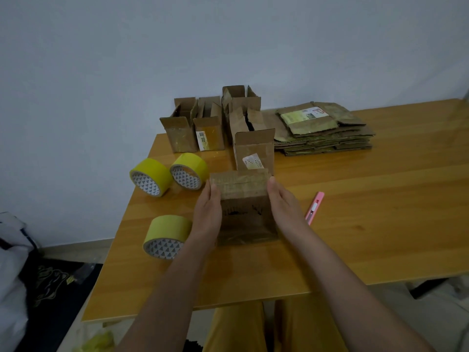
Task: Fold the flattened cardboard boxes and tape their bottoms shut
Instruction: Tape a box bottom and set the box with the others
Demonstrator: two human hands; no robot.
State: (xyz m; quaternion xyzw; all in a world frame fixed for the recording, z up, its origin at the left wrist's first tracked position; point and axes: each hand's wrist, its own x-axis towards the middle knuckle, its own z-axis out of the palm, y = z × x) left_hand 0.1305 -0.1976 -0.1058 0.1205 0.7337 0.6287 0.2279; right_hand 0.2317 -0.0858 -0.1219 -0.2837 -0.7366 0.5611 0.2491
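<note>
A small brown cardboard box stands upside down near the middle of the wooden table, its taped bottom facing up. My left hand presses flat against its left side and my right hand against its right side, so both hands clasp it. A stack of flattened boxes lies at the back right. Several folded boxes stand upright at the back, one just behind the held box. Three yellow tape rolls lie left of the box.
A pink utility knife lies just right of my right wrist. The table's left edge runs close to the tape rolls. Dark and white fabric lies on the floor at the left. A grey wall stands behind the table.
</note>
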